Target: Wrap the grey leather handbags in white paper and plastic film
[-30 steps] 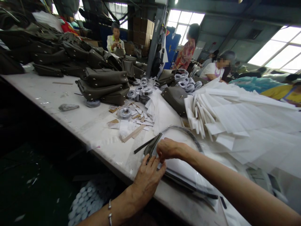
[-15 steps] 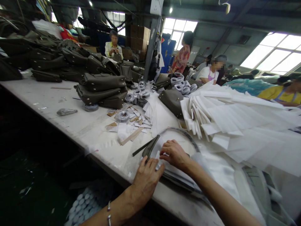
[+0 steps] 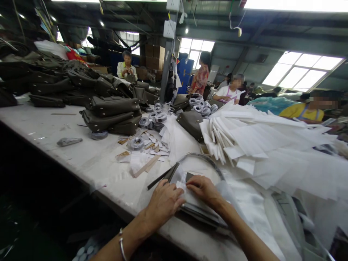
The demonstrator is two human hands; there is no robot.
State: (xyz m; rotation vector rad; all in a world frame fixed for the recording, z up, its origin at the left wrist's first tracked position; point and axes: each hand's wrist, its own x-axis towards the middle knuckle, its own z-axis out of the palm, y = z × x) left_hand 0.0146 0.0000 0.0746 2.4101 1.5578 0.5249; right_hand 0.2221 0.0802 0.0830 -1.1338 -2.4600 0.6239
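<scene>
A bag partly covered with thin white wrapping (image 3: 178,177) lies at the table's front edge. Its dark handle (image 3: 208,158) arches behind my hands, and a dark olive strap end (image 3: 163,175) sticks out to the left. My left hand (image 3: 165,197) rests on the near left side of the bag, fingers stretched out and slightly bent. Close beside it, my right hand (image 3: 202,187) has thumb and fingers pinched together at a small white piece on top of the bag. Fingers partly hide that piece, so its kind is unclear.
A heap of white foam sheets (image 3: 244,134) spreads to the right. Stacked dark olive bags (image 3: 111,112) stand at the left, with wrapped strap coils (image 3: 156,117) and paper scraps (image 3: 152,143) near the middle. A post (image 3: 166,69) rises behind. Several people work farther back.
The view has tilted up and shifted slightly. My right hand has come down onto the bag, its fingers closing in a pinch. My left hand stays on the bag's near side.
</scene>
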